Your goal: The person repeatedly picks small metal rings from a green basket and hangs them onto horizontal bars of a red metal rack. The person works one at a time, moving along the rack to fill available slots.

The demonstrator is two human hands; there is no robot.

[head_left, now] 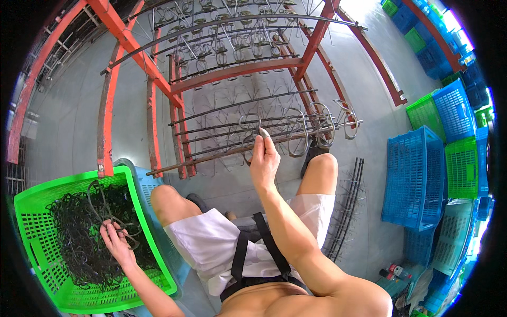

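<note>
1. At 8 o'clock, a green basket [149, 227] holds a dense dark tangle [74, 232] of thin strips; these look light and limp, and likely snag on one another.
2. Within it, also at 8 o'clock, the left hand [117, 242] has its grip closed on grey loops [99, 203] over the tangle. They look light, bendy and springy, probably rubbery rather than fragile; one side of the band, clear of the tangle, seems the best hold.
3. At 12 o'clock stands a red rack [237, 74], its upper rods hung with more loops.
4. Near the dial's centre, the right hand [265, 168] points toward 12, thumb and forefinger close together beside a loop at the front rod [211, 157]; I cannot tell whether they pinch it.
5. At 2 o'clock, hanging loops [306, 132] keep open, rounded shapes, suggesting some stiffness; their lower curve looks easiest to take.
</note>
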